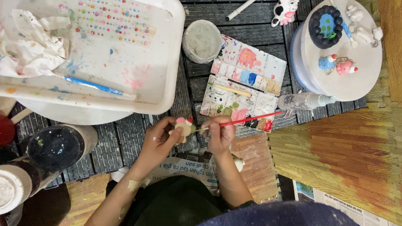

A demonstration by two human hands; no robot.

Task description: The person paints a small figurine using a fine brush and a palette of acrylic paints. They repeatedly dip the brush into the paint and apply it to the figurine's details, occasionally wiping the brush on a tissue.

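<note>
My left hand [159, 140] grips a small clay figurine [183, 127], pale tan with pink and red touches, held just above the dark slatted surface. My right hand [220, 134] is closed on a thin red-handled paintbrush [252, 119], whose tip meets the figurine's right side. The brush handle runs rightward over the lower edge of an open paint palette [237, 102]. A second palette half [249, 62] with pink, blue and yellow wells lies just beyond it.
A white tray [170, 46] holds crumpled paper [27, 44], a blue brush [94, 85] and dots of paint. Nearby are a grey water cup [201, 40], a round board [346, 80] with painted figurines, a cow figurine [286, 8], a plastic bottle [303, 101] and dark jars [56, 147] at left.
</note>
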